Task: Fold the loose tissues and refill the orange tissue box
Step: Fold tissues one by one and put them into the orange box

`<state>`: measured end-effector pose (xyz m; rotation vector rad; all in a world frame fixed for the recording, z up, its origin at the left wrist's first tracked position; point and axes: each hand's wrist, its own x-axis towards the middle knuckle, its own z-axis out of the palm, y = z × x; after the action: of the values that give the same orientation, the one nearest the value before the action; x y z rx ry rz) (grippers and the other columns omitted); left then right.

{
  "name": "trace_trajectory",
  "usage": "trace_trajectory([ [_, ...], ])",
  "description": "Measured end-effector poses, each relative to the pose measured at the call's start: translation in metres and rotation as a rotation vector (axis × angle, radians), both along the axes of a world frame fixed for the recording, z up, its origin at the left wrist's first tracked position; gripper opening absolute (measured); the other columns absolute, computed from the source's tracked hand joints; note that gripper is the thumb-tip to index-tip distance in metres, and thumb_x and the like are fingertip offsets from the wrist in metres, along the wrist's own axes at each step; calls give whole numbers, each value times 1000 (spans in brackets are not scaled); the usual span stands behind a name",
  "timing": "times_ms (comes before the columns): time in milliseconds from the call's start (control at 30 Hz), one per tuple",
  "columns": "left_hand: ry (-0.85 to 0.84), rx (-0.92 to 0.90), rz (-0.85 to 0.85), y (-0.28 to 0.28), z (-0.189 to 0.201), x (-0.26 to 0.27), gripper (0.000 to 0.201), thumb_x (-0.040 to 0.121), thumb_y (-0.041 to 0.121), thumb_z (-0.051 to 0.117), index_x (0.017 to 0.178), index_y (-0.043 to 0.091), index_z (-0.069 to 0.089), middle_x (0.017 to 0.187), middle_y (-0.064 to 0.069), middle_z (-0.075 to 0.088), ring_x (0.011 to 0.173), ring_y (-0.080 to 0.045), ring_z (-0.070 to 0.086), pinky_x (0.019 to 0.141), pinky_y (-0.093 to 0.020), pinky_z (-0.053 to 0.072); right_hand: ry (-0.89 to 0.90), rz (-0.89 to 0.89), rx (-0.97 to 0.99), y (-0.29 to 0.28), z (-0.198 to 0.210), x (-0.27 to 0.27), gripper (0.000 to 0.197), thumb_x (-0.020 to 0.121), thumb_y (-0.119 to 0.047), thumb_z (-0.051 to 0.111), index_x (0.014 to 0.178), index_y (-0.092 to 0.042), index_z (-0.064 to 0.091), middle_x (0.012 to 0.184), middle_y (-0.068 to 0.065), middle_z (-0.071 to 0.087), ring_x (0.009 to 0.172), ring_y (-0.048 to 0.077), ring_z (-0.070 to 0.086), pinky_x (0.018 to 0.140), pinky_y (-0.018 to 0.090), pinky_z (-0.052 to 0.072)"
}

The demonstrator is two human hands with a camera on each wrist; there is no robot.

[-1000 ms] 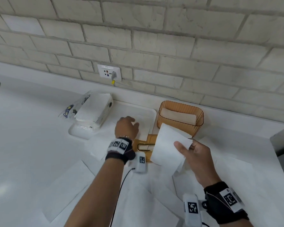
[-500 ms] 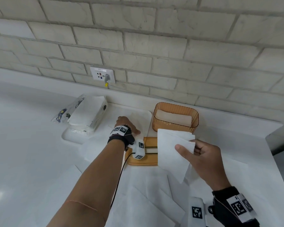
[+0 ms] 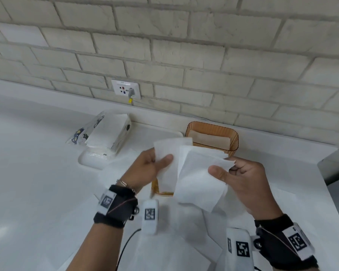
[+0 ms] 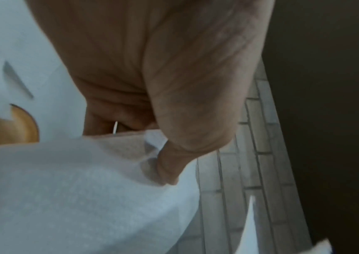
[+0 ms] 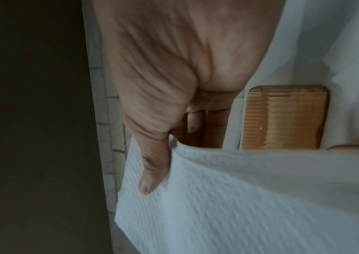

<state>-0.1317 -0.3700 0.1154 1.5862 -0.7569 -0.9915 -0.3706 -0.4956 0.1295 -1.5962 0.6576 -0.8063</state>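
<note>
Both hands are raised above the white tabletop [image 3: 31, 182], each grasping tissue. The left hand [image 3: 145, 169] pinches one white tissue [image 3: 168, 163] between thumb and fingers, thumb pressed on its near face. The right hand [image 3: 243, 182] pinches a second, larger tissue [image 3: 200, 178] by its upper right corner, thumb on top and fingers curled behind; this sheet hangs down and overlaps the edge of the left one. The wrist views show the same two pinches, with the thumb of each hand lying over the paper.

The orange tissue box [image 3: 213, 137] stands open near the tabletop's far edge, against the base of the brick wall [image 3: 184, 45], with a low layer of pale tissue lying inside. The held sheets hang between the camera and the box and cover its near wall. Below them, a small part of an orange lid [image 3: 162, 190] shows on the tabletop, mostly hidden by the tissues.

Toward the far left stands an opened tissue pack [image 3: 108, 133] in printed plastic wrap, resting on the far end of a white tray [image 3: 90, 161]. More loose tissues [image 3: 184, 241] lie spread and overlapping along the near edge, beneath the wrists. A wall socket [image 3: 125, 89] with a plugged cable sits above the pack.
</note>
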Motion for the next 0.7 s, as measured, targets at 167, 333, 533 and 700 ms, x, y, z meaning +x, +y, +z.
trace_trajectory([
  [167,89,20,-52,22,-2,-39,31,110,23,50,108,5,74,79,-1,78,68,-8,70,60,-19,51,16,120,-1,17,7,11,17,79,-4,85,95,-8,81,80,-6,81,74,5,77,76,23,63],
  [333,399,57,104,29,-15,-63,69,100,76,32,128,26,71,116,-4,80,110,-23,75,97,-43,58,152,72,-94,24,-7,14,35,78,-35,93,93,-5,81,75,10,78,70,25,76,71,39,64],
  [533,401,-15,14,40,-23,-82,58,95,60,55,130,18,71,123,-9,77,116,-30,73,106,-53,55,340,108,-229,32,-20,10,33,74,-55,88,76,-23,79,64,-10,66,57,25,56,57,40,49],
  [700,237,-57,-39,46,-31,-86,31,97,23,74,126,12,73,119,-8,79,111,-28,75,101,-58,57,402,83,-315,24,-29,8,69,67,-67,81,64,-2,58,79,-9,63,70,8,58,63,33,46],
])
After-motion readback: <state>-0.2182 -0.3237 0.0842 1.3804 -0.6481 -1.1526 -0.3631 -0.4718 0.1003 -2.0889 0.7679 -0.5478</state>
